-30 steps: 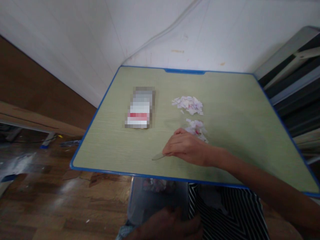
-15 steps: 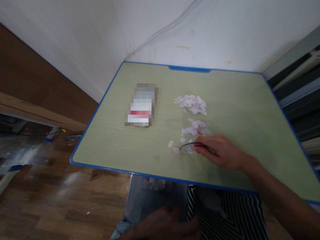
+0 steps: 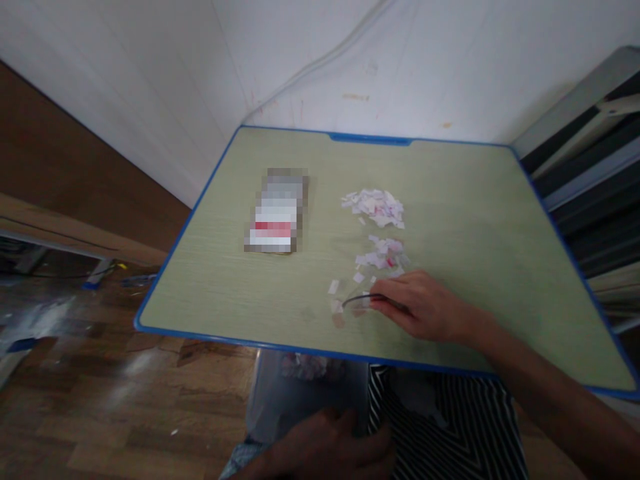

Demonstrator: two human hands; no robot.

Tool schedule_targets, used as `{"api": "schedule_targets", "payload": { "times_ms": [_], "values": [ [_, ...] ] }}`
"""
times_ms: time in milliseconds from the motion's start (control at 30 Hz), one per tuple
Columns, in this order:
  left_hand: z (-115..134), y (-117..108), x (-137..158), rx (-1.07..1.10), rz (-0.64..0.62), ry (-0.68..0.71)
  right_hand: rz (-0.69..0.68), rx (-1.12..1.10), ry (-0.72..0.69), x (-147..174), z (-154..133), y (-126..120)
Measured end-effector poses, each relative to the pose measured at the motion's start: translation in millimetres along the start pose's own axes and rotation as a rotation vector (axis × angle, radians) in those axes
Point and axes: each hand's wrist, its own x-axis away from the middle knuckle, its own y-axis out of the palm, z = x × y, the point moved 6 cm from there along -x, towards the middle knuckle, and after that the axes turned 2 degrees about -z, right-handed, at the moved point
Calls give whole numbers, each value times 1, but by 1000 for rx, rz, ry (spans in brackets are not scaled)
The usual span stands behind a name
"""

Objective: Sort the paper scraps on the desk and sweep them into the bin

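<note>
Dim, soft light here, and the tabletop (image 3: 465, 220) takes it fairly evenly! Below its edge it turns murky: the left hand (image 3: 335, 443) sits deep in shadow, while the right hand (image 3: 423, 307) catches more light. Pale glare streaks the floor (image 3: 120, 413). Coarse pixel blocks swallow the flat item (image 3: 275, 213); the paper scraps (image 3: 375, 207) look slightly blurred. Out wide, the lens stretches the right forearm (image 3: 560, 393)!

Pale cable (image 3: 341, 45) crosses wall (image 3: 450, 67); wooden floor (image 3: 100, 413) below.
</note>
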Motion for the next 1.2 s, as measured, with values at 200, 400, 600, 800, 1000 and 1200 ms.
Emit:
{"api": "schedule_targets", "payload": {
  "times_ms": [200,400,600,800,1000,1200],
  "values": [
    [1,-2,0,-33,36,3,-29,-37,-22,5,-4,-8],
    [1,0,2,2,-25,7,-183,-80,25,10,-3,-9],
    [0,-1,0,1,-16,27,-335,-115,107,31,14,-18],
    [1,1,1,2,-12,16,-270,-160,81,39,24,-34],
    [0,0,1,-25,63,-6,-95,-185,88,15,17,-25],
    [-1,-3,1,-35,105,-23,-143,-174,32,7,4,-4]
  ]
}}
